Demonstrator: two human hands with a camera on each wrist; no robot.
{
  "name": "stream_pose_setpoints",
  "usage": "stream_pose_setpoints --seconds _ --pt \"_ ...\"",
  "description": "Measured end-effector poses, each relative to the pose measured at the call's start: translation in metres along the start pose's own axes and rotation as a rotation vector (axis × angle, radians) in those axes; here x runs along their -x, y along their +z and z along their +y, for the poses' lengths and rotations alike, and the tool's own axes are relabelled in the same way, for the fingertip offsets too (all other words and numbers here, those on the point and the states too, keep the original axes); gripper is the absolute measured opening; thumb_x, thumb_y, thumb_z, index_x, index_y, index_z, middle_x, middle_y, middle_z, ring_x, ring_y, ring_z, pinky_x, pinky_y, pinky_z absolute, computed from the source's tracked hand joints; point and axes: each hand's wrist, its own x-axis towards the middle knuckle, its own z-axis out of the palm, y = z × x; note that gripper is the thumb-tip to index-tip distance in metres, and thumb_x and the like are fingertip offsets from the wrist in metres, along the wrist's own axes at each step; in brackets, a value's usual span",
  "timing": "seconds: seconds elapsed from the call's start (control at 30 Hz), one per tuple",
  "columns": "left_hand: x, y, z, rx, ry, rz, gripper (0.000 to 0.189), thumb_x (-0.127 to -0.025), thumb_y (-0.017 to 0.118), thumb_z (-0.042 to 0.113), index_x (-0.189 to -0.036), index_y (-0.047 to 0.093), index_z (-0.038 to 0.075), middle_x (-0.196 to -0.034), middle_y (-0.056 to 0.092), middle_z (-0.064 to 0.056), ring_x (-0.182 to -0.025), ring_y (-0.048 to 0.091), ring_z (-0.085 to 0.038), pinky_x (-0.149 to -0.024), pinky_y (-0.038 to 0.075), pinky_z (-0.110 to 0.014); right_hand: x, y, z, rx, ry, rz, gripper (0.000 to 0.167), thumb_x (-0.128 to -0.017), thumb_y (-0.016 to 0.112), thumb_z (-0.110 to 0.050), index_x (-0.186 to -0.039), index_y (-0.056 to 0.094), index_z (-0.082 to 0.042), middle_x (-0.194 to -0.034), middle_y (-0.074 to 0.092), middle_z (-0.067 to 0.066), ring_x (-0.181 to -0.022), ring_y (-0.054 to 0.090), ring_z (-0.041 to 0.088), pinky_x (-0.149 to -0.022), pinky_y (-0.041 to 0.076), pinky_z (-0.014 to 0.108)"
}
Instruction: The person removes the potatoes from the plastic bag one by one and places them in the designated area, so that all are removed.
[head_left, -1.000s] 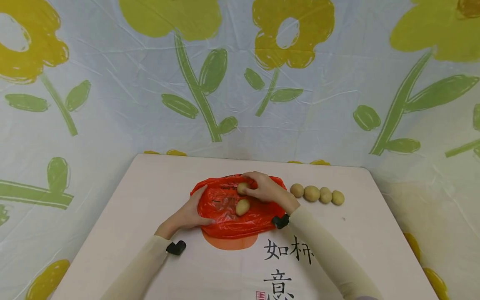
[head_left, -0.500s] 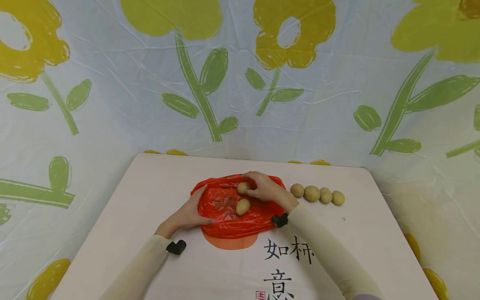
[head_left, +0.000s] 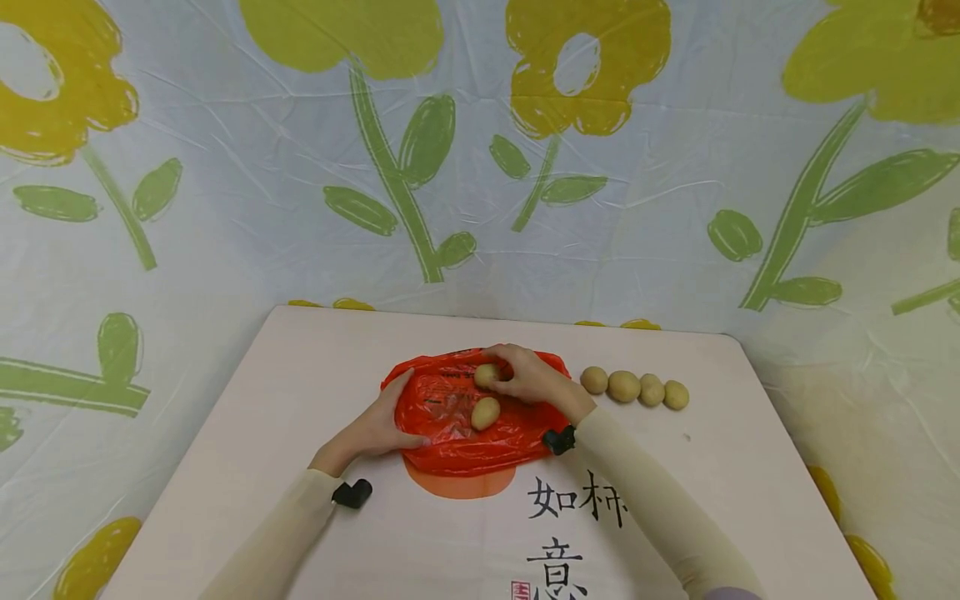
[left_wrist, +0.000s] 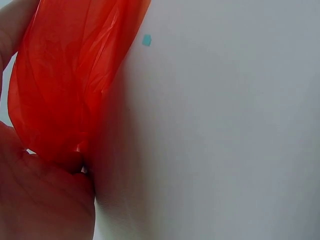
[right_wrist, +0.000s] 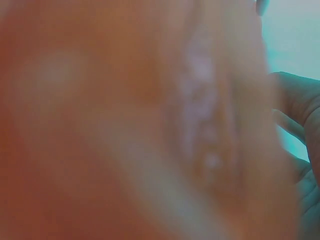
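A red plastic bag (head_left: 450,457) lies spread on the table with its mouth facing up. My left hand (head_left: 381,423) holds its left side, thumb over the front rim; in the left wrist view the red film (left_wrist: 60,75) lies against the hand (left_wrist: 45,200). My right hand (head_left: 528,377) reaches over the bag's right side and pinches a small potato (head_left: 486,377) between thumb and fingers. Just in front, a second potato (head_left: 485,413) rests on the red film. A blurred reddish surface fills most of the right wrist view, with part of the hand (right_wrist: 305,105) at the right edge.
Several potatoes (head_left: 624,387) stand in a row to the right of the bag. The pale table (head_left: 315,358) has black printed characters near the front. A flower-patterned cloth (head_left: 637,217) hangs behind the table and along its sides.
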Motion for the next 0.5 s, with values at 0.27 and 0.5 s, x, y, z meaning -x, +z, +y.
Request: stream_pose_setpoints --seconds 0.27,0.5 --pt "0.0003 -0.0003 0.0012 -0.001 0.002 0.000 0.126 -0.074 0.089 0.045 -0.166 0.007 0.016 -0.169 0.020 -0.012 -0.150 0.033 -0.039 -0.111 0.045 -0.059 -0.0006 0.0023 0.0013 0.002 0.011 -0.004 0.052 -0.095 0.075 -0.015 -0.142 0.056 -0.005 -0.142 0.060 0.014 -0.132 0.057 0.031 -0.113 0.047 0.049" --pt "0.0008 -0.0004 0.0022 -0.002 -0.001 -0.002 0.127 -0.075 0.089 0.044 -0.166 0.006 0.015 -0.169 0.019 -0.013 -0.150 0.032 -0.040 -0.112 0.044 -0.060 -0.0006 0.0031 0.0021 -0.004 0.029 -0.009 0.052 -0.094 0.076 -0.015 -0.142 0.057 -0.006 -0.142 0.060 0.014 -0.132 0.057 0.031 -0.113 0.047 0.049"
